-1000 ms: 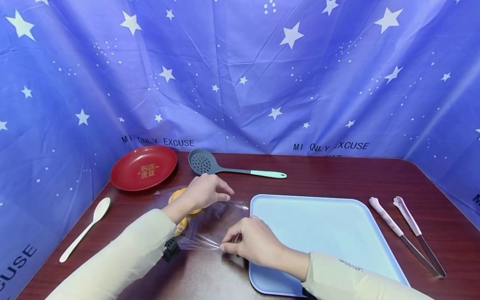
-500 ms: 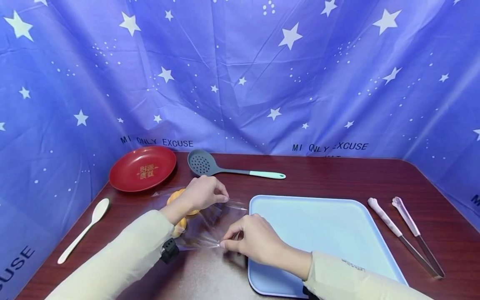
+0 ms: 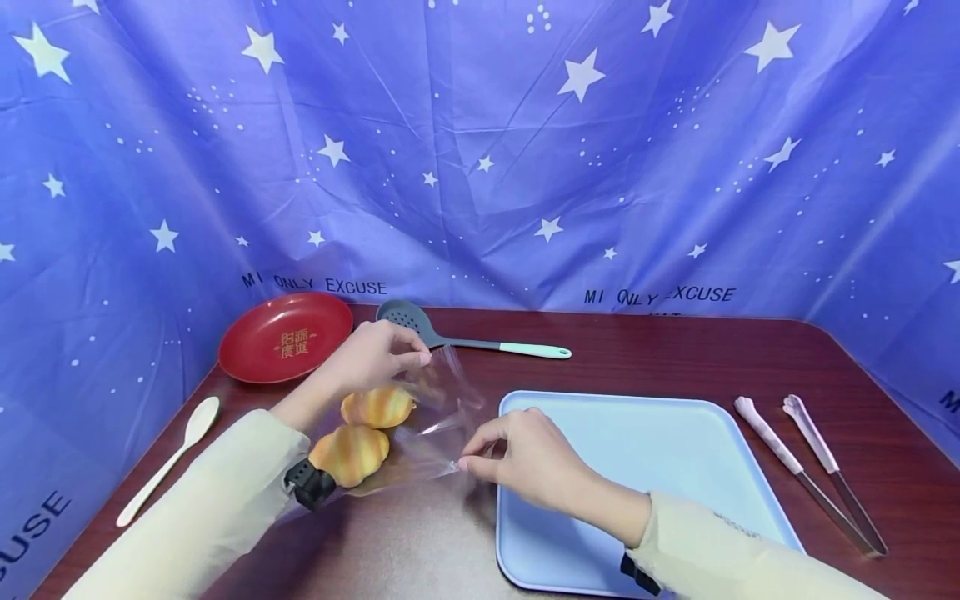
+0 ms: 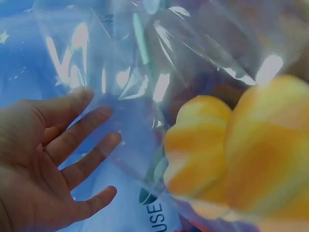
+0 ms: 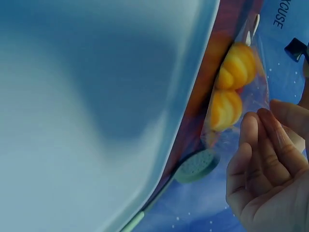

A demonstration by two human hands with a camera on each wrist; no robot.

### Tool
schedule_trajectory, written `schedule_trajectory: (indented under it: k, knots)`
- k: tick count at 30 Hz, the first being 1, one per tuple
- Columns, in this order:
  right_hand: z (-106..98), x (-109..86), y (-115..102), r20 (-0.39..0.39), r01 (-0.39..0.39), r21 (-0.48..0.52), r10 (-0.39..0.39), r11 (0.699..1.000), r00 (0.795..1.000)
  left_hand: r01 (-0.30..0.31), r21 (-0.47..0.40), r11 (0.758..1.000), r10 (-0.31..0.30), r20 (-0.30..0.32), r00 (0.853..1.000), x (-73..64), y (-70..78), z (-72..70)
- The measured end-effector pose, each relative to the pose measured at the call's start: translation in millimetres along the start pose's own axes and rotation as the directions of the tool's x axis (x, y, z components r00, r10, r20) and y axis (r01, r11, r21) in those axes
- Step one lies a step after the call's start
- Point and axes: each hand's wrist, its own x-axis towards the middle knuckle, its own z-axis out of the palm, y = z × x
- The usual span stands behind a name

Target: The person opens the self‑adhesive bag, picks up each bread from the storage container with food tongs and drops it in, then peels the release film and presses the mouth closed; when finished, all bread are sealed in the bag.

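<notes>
A clear plastic bag [image 3: 442,421] stretches between my two hands, with two golden bread rolls inside it. One roll [image 3: 378,406] lies farther back, and the other roll [image 3: 350,455] is nearer. My left hand [image 3: 372,357] pinches the bag's far corner between thumb and forefinger; in the left wrist view its other fingers [image 4: 87,162] are spread apart. With thumb and forefinger my right hand [image 3: 528,458] grips the near corner of the bag's edge, above the left side of the light blue tray [image 3: 637,467].
Behind the left hand lie a red plate [image 3: 258,337] and a grey slotted skimmer [image 3: 480,342] with a mint handle. A cream spoon [image 3: 176,454] is at the left. Tongs [image 3: 813,475] lie right of the tray. A blue star-printed cloth [image 3: 480,167] hangs behind the table.
My left hand has moved back and left, lifting the bag's far corner. My right hand has risen slightly, moving a little right. Both rolls now show, formerly partly covered by my left hand.
</notes>
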Motion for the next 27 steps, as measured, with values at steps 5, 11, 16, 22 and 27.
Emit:
schedule_trajectory:
  k: [5, 11, 16, 22, 27]
  knots:
    - [-16, -0.5, 4, -0.032, 0.010, -0.037, -0.011, 0.999, 0.999, 0.007, -0.060, 0.998, -0.010, -0.039, 0.999, -4.7, 0.8, -10.7]
    - [-34, -0.5, 6, -0.067, -0.022, -0.023, 0.021, 0.999, 0.998, 0.009, -0.104, 0.994, -0.020, -0.102, 0.995, -11.7, 1.8, -22.3]
    - [-49, -0.1, 2, -0.120, -0.047, -0.032, 0.042, 0.998, 0.992, 0.007, -0.134, 0.991, -0.030, -0.168, 0.985, -17.2, 5.7, -33.7]
    - [-65, 0.7, -4, -0.190, -0.016, -0.055, 0.005, 0.998, 0.982, 0.005, -0.171, 0.985, -0.047, -0.237, 0.971, -25.7, 11.8, -48.5]
    - [-76, 1.9, -11, -0.255, 0.024, -0.047, -0.035, 0.999, 0.966, -0.004, -0.225, 0.974, -0.064, -0.295, 0.953, -35.2, 17.4, -58.7]
